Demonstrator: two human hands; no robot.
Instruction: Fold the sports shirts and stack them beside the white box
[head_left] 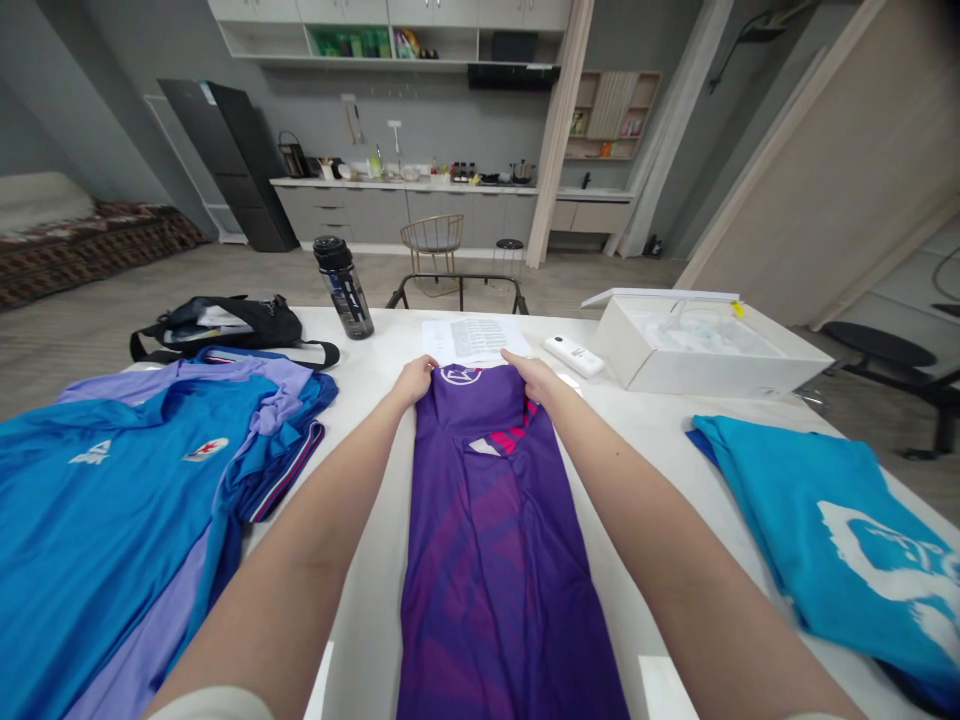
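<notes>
In the head view, the purple shirt [495,560] lies long and thin on the white counter [375,560], between the two arms. The left hand [415,382] pinches its far left corner, and the right hand [534,376] pinches its far right corner; the fingertips under the cloth are hidden. To do this well, both hands should stay level, so the far edge stays straight and no side gets ahead. A soft, even pull should help, because thin cloth like this may slip and bunch up. Creases run down the middle, and a small gap shows white and pink near the right hand, so that bit may need smoothing. The paper [480,338] is right by the far edge; I can't tell if they touch. A careless push could bump it. A blue shirt [142,430] lies on the left, and a folded teal shirt [795,500] on the right.
</notes>
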